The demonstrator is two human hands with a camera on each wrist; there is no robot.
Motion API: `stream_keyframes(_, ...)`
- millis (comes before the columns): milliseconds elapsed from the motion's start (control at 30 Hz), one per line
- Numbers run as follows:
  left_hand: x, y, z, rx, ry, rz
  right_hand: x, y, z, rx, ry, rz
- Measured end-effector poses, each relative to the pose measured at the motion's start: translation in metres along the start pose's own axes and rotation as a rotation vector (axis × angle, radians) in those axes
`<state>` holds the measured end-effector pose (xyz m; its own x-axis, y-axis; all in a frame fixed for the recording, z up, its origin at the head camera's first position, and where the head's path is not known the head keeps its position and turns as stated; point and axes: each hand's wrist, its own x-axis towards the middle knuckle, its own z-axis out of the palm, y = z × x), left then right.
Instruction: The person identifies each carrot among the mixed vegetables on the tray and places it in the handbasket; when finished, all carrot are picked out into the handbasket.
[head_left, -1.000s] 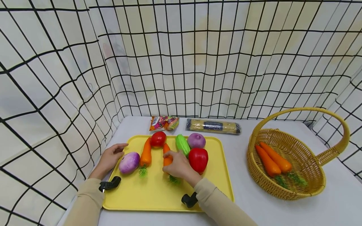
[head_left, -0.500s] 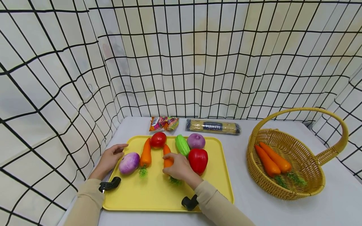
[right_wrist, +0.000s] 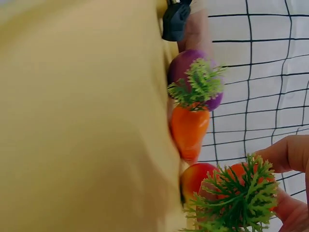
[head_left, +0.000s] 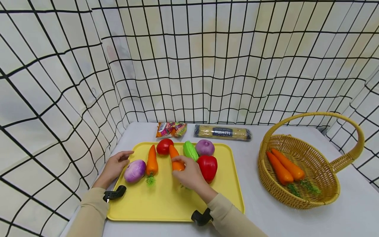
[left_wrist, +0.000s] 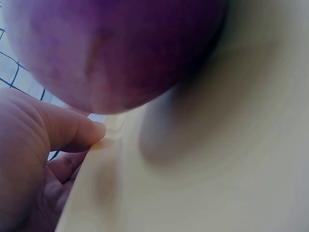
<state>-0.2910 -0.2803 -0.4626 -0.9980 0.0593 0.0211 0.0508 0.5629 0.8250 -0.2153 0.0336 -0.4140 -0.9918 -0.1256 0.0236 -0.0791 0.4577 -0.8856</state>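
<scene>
In the head view my right hand (head_left: 190,172) pinches an orange carrot (head_left: 177,160) near its thick end, over the yellow tray (head_left: 148,210). The carrot's green leafy top (right_wrist: 236,193) shows large in the right wrist view. My left hand (head_left: 115,166) is at the tray's left rim, and in the left wrist view its thumb (left_wrist: 82,130) presses on the rim, the fingers outside it. Close beside it lies a plump purple-and-white vegetable (head_left: 135,171). A second carrot (head_left: 152,161) and a tomato (head_left: 164,146) lie to the left of the held carrot.
A red bell pepper (head_left: 208,168), a green ridged vegetable (head_left: 190,150) and a purple onion (head_left: 205,147) lie right on the tray. Behind it are a colourful snack bag (head_left: 171,129) and a pasta packet (head_left: 223,132). A wicker basket (head_left: 299,205) holds two carrots (head_left: 285,168).
My right hand has risen a little and shifted slightly right, and the carrot in it has come up with it, its tip now overlapping the tomato's edge. My left hand has stayed put.
</scene>
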Motion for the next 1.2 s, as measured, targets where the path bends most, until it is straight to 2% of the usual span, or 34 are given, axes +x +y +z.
stream_keyframes(233, -0.001, 0.001, 0.0, 0.006, -0.007, -0.014, -0.015, -0.002, -0.019, 0.088, 0.007, -0.025)
stream_keyframes(433, -0.002, 0.003, 0.0, 0.003, -0.011, -0.017, -0.029, 0.009, -0.044, 0.178, 0.022, -0.095)
stream_keyframes(700, -0.003, 0.002, -0.001, 0.0, -0.012, 0.003, -0.048, 0.02, -0.08, 0.296, 0.077, -0.102)
stream_keyframes(900, -0.003, 0.001, -0.002, 0.009, -0.007, 0.01, -0.057, 0.03, -0.108, 0.424, 0.067, -0.146)
stream_keyframes(1067, -0.003, 0.0, -0.001, 0.005, -0.004, 0.013, -0.063, 0.041, -0.127, 0.451, 0.084, -0.165)
stream_keyframes(1200, -0.001, 0.001, 0.0, 0.004, -0.005, 0.017, -0.069, 0.048, -0.141, 0.433, 0.106, -0.214)
